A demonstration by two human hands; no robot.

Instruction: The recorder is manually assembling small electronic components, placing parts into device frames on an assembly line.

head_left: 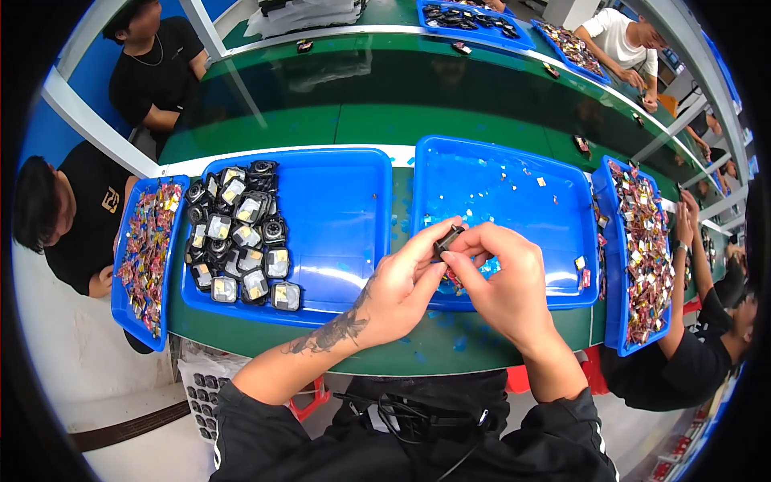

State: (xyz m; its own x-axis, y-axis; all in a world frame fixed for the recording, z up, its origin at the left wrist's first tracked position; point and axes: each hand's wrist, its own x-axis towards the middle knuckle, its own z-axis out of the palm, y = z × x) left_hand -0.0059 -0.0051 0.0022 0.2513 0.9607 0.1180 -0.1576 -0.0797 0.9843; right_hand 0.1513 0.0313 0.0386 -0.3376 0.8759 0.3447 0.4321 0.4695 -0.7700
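2 hands pinch black part | partly hide blue tray beneath | black units in adjacent tray

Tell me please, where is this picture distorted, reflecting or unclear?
Head view: the green table looks curved along its near edge, corners go black; head view: the far dark strip shows faint reflections; head view: the held black piece lacks clear detail.
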